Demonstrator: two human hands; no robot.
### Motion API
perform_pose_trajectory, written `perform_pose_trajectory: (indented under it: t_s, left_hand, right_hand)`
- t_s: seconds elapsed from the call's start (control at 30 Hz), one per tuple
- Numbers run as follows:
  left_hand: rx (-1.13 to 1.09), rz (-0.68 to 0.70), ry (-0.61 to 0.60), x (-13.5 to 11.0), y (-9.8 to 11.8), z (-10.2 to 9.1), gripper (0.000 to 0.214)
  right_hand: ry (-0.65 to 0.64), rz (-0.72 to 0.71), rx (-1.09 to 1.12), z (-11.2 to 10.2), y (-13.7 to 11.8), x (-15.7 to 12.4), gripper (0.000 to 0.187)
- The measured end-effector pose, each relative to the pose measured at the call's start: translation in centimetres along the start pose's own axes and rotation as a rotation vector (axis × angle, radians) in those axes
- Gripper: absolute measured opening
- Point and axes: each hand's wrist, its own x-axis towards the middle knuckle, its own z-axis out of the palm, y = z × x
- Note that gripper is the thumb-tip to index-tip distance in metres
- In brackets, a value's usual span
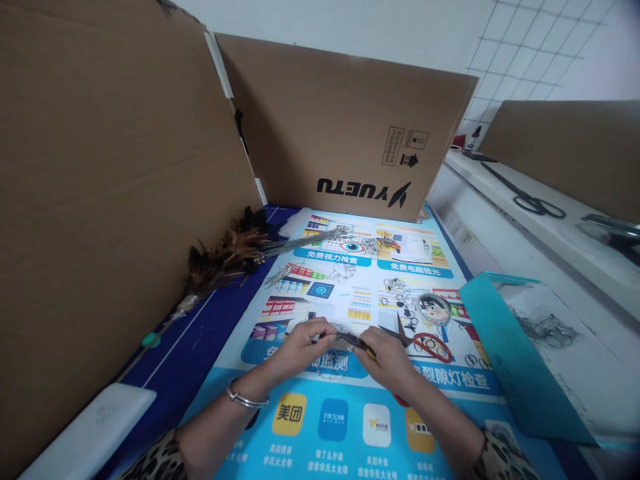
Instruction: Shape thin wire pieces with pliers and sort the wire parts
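My right hand (384,353) is closed around pliers (350,339) with black and yellow handles, their jaws pointing left. The fingers of my left hand (315,338) are pinched together at the jaw tips; the small piece between them is too fine to make out. Thin, clear or wire-like loops show just below both hands. To the right of my right hand lie red-handled scissors (433,347), blades toward the hand. Beyond them are a round badge-like disc (435,309) with a cartoon face and several small dark rings (411,313).
Brown feathers (225,257) on long metal stems (315,239) lie at the left. Cardboard panels (350,127) stand behind and left. At the right, a turquoise box (525,373) holds tangled wire pieces (547,330). Black scissors (537,204) rest on a white ledge (570,233).
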Motion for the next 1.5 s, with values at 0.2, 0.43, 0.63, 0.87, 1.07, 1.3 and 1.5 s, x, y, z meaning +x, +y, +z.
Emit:
perform_pose_trajectory:
  t_s: [0.2,0.43,0.63,0.87,1.07,1.3,1.5]
  left_hand:
    - [-0.009,-0.01,-0.067,0.1,-0.2,-0.1,0.016]
    - [-0.029,-0.034,-0.109,0.0,0.0,-0.2,0.015]
    - [-0.038,-0.033,-0.133,-0.1,0.1,-0.5,0.017]
    - [-0.037,-0.038,-0.148,0.0,0.3,-0.5,0.02]
    - [-0.035,-0.047,-0.12,0.0,0.5,-0.5,0.019]
    - [-0.013,-0.077,-0.098,0.0,0.3,-0.7,0.019]
    - [-0.026,-0.075,-0.127,0.1,0.5,-0.6,0.018]
  right_hand:
    - [-0.005,-0.07,-0.086,-0.3,0.5,0.1,0.015]
    - [-0.029,-0.084,-0.199,-0.9,0.2,0.1,0.014]
    - [-0.056,-0.092,-0.221,-1.0,0.1,0.2,0.014]
    - [-0.068,-0.097,-0.242,-1.0,0.0,0.3,0.014]
    - [-0.021,-0.109,-0.199,-1.6,0.4,0.2,0.015]
    - [0.076,-0.076,-0.17,-2.9,1.9,0.2,0.016]
    - [0.027,-0.096,-0.142,-2.7,2.0,0.2,0.017]
